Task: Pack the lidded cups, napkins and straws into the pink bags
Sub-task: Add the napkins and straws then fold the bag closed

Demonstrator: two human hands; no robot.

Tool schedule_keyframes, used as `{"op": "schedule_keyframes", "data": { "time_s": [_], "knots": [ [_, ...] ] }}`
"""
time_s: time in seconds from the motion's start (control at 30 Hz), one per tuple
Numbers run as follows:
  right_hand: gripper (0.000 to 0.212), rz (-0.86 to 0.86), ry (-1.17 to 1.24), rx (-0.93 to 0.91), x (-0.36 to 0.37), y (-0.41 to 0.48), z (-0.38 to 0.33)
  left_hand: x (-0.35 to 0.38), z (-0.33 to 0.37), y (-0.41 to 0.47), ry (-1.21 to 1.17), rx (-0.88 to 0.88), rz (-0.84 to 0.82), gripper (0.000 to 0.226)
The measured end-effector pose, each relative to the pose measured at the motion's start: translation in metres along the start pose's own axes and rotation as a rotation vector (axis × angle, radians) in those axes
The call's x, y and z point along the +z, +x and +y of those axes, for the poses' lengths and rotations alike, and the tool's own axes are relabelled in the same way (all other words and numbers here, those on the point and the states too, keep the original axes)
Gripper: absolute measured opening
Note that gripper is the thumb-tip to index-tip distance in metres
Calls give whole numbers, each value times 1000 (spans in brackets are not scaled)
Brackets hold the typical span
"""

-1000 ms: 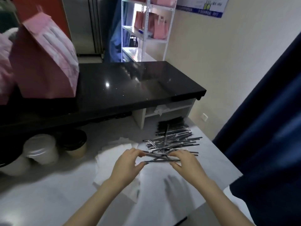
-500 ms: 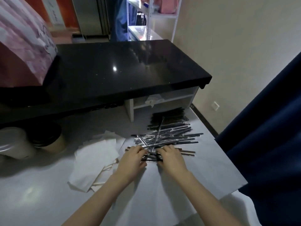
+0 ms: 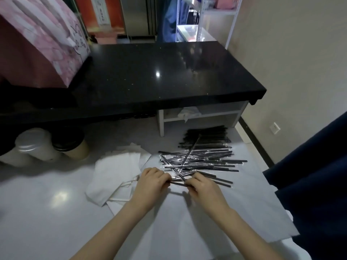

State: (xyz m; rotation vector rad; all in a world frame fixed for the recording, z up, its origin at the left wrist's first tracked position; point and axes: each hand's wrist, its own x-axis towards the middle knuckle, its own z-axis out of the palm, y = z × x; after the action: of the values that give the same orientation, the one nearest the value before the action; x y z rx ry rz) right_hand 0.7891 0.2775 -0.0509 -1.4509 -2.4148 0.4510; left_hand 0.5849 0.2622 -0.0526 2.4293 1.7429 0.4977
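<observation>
A loose pile of wrapped black straws (image 3: pixel 202 158) lies on the white table. My left hand (image 3: pixel 153 182) and my right hand (image 3: pixel 201 186) are together at the pile's near edge, each pinching an end of one or two straws (image 3: pixel 177 182). White napkins (image 3: pixel 116 173) lie in a heap just left of my left hand. A white-lidded cup (image 3: pixel 34 145) and a black-lidded paper cup (image 3: pixel 70 143) stand at the far left under the counter overhang. A pink bag (image 3: pixel 41 44) stands on the black counter at upper left.
The black counter (image 3: pixel 169 76) runs across the back, above the table. A white sheet (image 3: pixel 216 222) covers the table's right part. A dark blue curtain (image 3: pixel 315 175) hangs at the right. Metal shelves (image 3: pixel 216 17) stand behind the counter.
My hands have moved closer together on the straws at the pile's near edge. The view has tilted down and shifted, so the pink bag now shows at the upper left.
</observation>
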Motion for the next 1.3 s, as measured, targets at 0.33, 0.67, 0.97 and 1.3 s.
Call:
{"op": "schedule_keyframes", "data": {
  "time_s": [0.33, 0.67, 0.97, 1.3],
  "knots": [
    [22, 178, 31, -289, -20, 21, -120, -100, -47, -78, -46, -74, 205, 11],
    [27, 221, 28, -748, 49, 32, -355, -209, -134, -275, -7, -362, 442, 21],
    [11, 302, 71, -1011, 86, 50, -508, -281, -198, -384, 117, -474, 565, 18],
    [16, 307, 154, -992, 76, 154, -565, -344, -288, -410, 181, -616, 967, 23]
  ]
}}
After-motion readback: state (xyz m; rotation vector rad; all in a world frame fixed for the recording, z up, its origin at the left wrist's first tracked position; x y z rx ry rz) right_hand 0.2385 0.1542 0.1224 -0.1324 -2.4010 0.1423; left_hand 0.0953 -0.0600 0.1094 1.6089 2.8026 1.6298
